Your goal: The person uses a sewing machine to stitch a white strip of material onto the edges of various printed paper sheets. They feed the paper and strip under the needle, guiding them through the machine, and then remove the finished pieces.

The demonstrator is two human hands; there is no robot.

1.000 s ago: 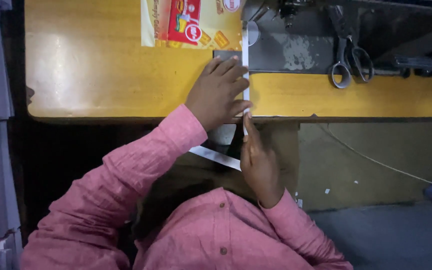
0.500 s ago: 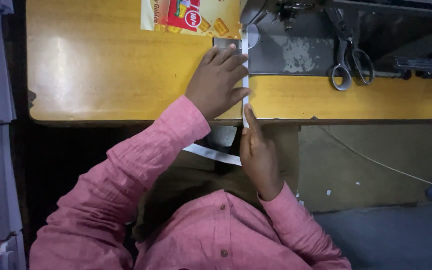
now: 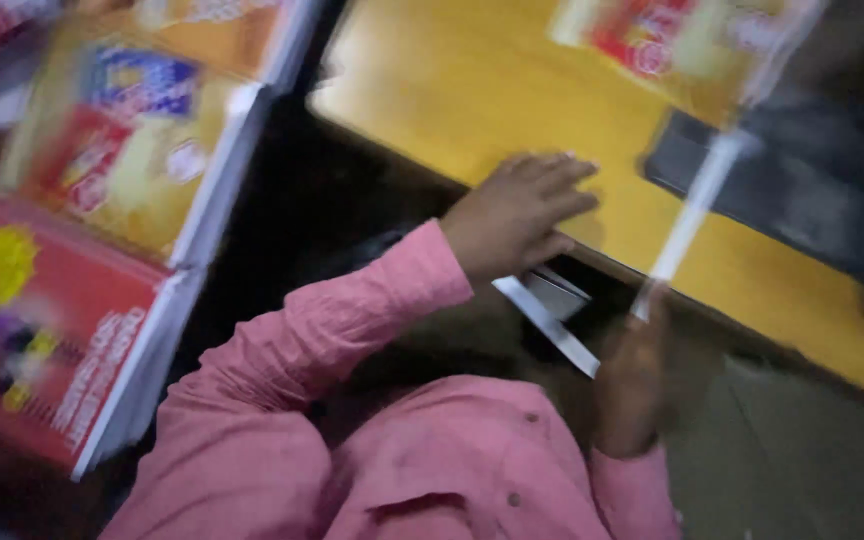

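My left hand lies flat with fingers apart on the yellow table, close to its near edge. A folded grey-and-white sheet sticks out from under that hand and hangs over the edge. Below the edge, my right hand pinches the lower end of a long white paper strip. The strip runs up across the table onto a dark grey slab. Both sleeves are pink. The picture is blurred by motion.
Stacks of colourful printed sheets stand to the left of the table, a yellow-orange one and a red one. Another printed red-and-yellow sheet lies at the table's far side. A dark gap separates the stacks from the table.
The view has swung left and tilted, bringing the stacks into sight and losing the scissors. My left hand has slid back toward the table's near edge; my right hand still holds the strip.
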